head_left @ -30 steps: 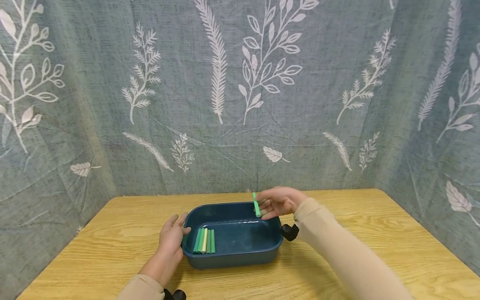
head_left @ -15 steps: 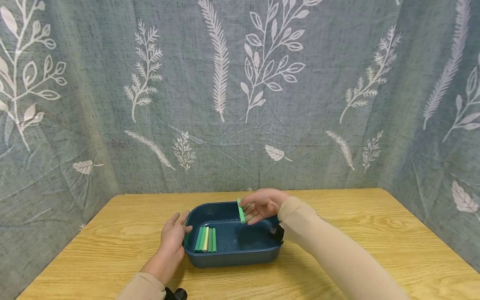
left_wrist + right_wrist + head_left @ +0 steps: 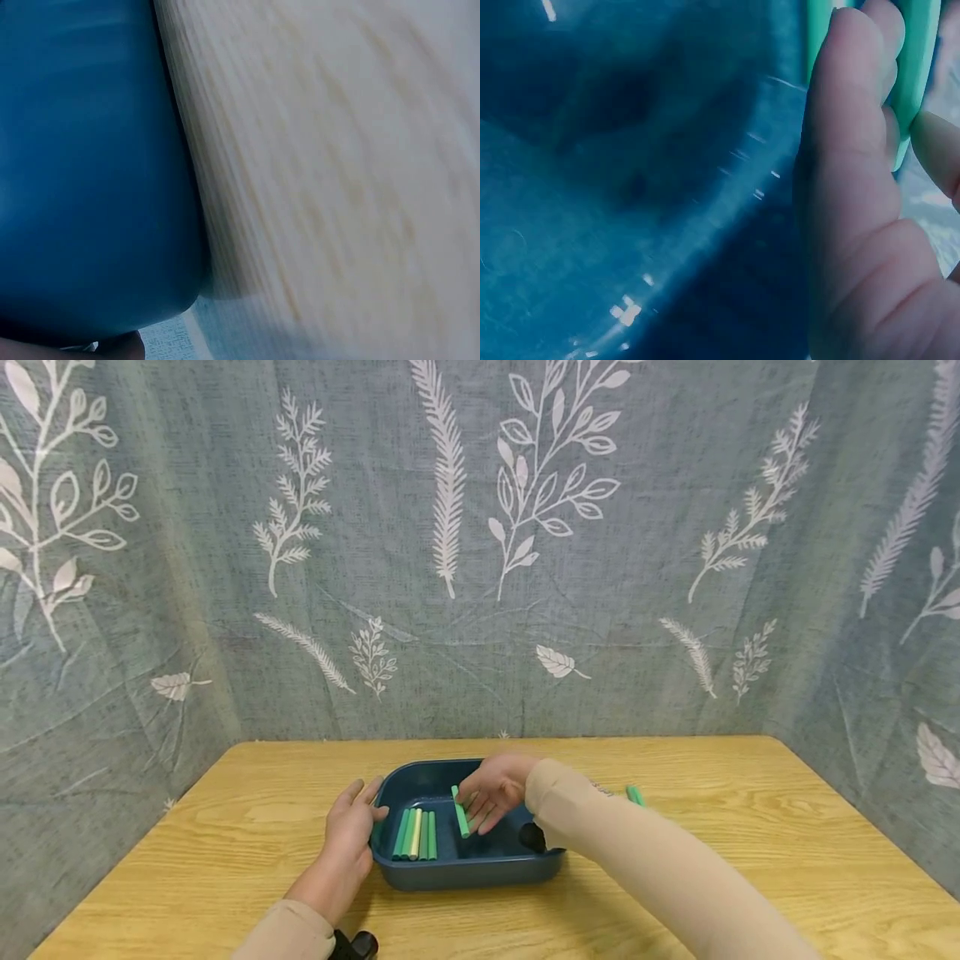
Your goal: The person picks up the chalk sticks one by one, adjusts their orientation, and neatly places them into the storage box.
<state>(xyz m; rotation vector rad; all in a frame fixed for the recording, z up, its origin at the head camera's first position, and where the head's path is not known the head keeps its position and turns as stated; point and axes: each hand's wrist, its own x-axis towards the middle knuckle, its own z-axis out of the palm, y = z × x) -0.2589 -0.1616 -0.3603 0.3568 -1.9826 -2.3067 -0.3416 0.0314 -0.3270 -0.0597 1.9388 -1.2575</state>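
Observation:
My right hand is over the middle of a dark blue basin, pinching a slim green stick between thumb and fingers. In the right wrist view, that green stick has flat sides. At the basin's left end, my left hand holds the wall, with the thumb over the rim and the fingers along the outside. Several green sticks and a pale yellow stick lie side by side inside the basin at the left. The left wrist view shows mostly the basin's outer wall.
Another green stick lies on the wooden table to the right of the basin, partly hidden behind my right sleeve. A grey-blue leaf-patterned curtain encloses the table at the back and sides.
My right hand has moved left and down from the basin's right rim into its middle, carrying the green stick. A green stick on the table has come into view. My left hand stays put.

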